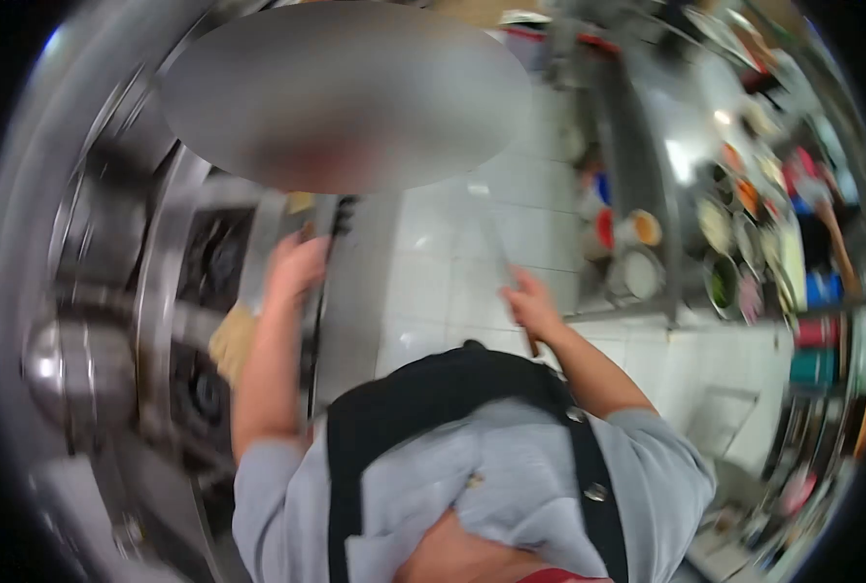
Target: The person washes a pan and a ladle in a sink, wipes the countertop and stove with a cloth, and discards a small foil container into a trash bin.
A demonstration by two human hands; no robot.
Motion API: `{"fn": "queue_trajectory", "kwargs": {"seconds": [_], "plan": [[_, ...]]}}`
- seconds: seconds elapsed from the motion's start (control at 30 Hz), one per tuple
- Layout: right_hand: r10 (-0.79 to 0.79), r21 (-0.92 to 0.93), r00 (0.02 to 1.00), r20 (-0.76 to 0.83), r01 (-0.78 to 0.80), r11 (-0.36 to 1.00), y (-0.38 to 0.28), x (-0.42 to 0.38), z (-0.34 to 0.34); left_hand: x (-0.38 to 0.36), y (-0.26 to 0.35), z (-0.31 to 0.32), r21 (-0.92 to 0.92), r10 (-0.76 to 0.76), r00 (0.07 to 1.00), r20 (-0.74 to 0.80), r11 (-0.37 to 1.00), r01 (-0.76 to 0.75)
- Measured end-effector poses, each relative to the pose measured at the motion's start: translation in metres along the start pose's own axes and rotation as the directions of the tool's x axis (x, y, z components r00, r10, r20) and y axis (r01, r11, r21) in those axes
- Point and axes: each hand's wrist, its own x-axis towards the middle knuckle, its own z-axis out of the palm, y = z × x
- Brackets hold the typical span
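Observation:
My right hand (532,306) is closed round a long, slim tool (494,238) in front of the apron. Its pale shaft or blade points away from me, and a brown handle end shows below the fist; motion blur hides its exact kind. Over the stove's front edge, my left hand (297,267) has its fingers curled. A small brown bit shows at the fingertips, too blurred to name. A tan cloth (234,342) lies beside my left forearm, near the burners.
Two gas burners, one far (214,255) and one near (198,389), sit in the steel stove at left. A large blurred grey oval (346,87) covers the top. At right, a steel table (637,175) stands near several bowls of food. White floor tiles (433,291) lie between.

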Motion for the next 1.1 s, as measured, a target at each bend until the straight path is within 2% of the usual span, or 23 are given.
{"fn": "queue_trajectory", "kwargs": {"seconds": [0.03, 0.07, 0.1, 0.13, 0.17, 0.2, 0.27, 0.33, 0.37, 0.47, 0.53, 0.63, 0.77, 0.87, 0.97, 1.1], "plan": [[0.035, 0.053, 0.999, -0.027, -0.033, 0.998, 0.015, 0.004, -0.011, 0.028, -0.037, 0.023, -0.034, -0.035, 0.987, 0.155, 0.999, 0.041], [-0.001, 0.011, 0.996, -0.085, 0.001, 1.0, 0.021, 0.003, -0.017, 0.015, -0.023, 0.049, 0.192, -0.098, 0.99, 0.101, 0.978, 0.078], [0.026, -0.011, 0.995, -0.097, -0.027, 1.0, 0.035, 0.007, -0.023, 0.056, -0.098, 0.083, 0.197, -0.052, 0.991, 0.125, 0.98, 0.026], [0.058, -0.031, 0.991, -0.124, -0.062, 0.998, 0.05, 0.009, -0.029, 0.043, -0.088, 0.098, 0.165, -0.141, 0.97, 0.199, 0.98, 0.108], [0.087, -0.044, 0.982, -0.167, -0.095, 0.994, 0.066, 0.008, -0.036, 0.046, -0.106, 0.118, 0.163, -0.182, 0.951, 0.248, 0.976, 0.144], [0.114, 0.05, 0.972, -0.206, -0.106, 0.993, 0.086, 0.006, -0.037, 0.053, -0.133, 0.139, 0.137, -0.236, 0.936, 0.262, 0.969, 0.206], [0.176, 0.025, 0.954, -0.244, -0.175, 0.984, 0.114, 0.005, -0.037, 0.067, -0.186, 0.165, 0.196, -0.268, 0.91, 0.317, 0.957, 0.213], [0.251, -0.017, 0.921, -0.298, -0.268, 0.963, 0.124, -0.004, -0.028, 0.075, -0.227, 0.18, 0.304, -0.218, 0.928, 0.303, 0.945, 0.122], [0.276, 0.009, 0.908, -0.315, -0.288, 0.958, 0.136, -0.006, -0.022, 0.081, -0.251, 0.188, 0.361, -0.201, 0.94, 0.276, 0.928, 0.093], [0.36, 0.032, 0.881, -0.308, -0.368, 0.929, 0.168, -0.004, -0.003, 0.095, -0.281, 0.185, 0.475, -0.301, 0.925, 0.233, 0.865, 0.162], [0.394, 0.018, 0.874, -0.285, -0.406, 0.914, 0.18, 0.004, 0.014, 0.112, -0.309, 0.18, 0.481, -0.33, 0.924, 0.192, 0.852, 0.205], [0.445, 0.093, 0.855, -0.268, -0.436, 0.895, 0.207, 0.019, 0.036, 0.144, -0.366, 0.176, 0.495, -0.331, 0.936, 0.121, 0.837, 0.233], [0.491, 0.05, 0.825, -0.279, -0.498, 0.866, 0.239, 0.044, 0.064, 0.198, -0.446, 0.176, 0.451, -0.263, 0.964, -0.048, 0.855, 0.256], [0.494, 0.006, 0.814, -0.307, -0.517, 0.856, 0.255, 0.054, 0.075, 0.238, -0.469, 0.176, 0.468, -0.224, 0.965, -0.138, 0.843, 0.263], [0.5, -0.035, 0.816, -0.291, -0.531, 0.847, 0.259, 0.073, 0.084, 0.279, -0.482, 0.175, 0.388, -0.252, 0.947, -0.202, 0.867, 0.313], [0.543, -0.048, 0.795, -0.27, -0.575, 0.817, 0.266, 0.083, 0.09, 0.322, -0.498, 0.178, 0.337, -0.128, 0.929, -0.346, 0.908, 0.25]]}}
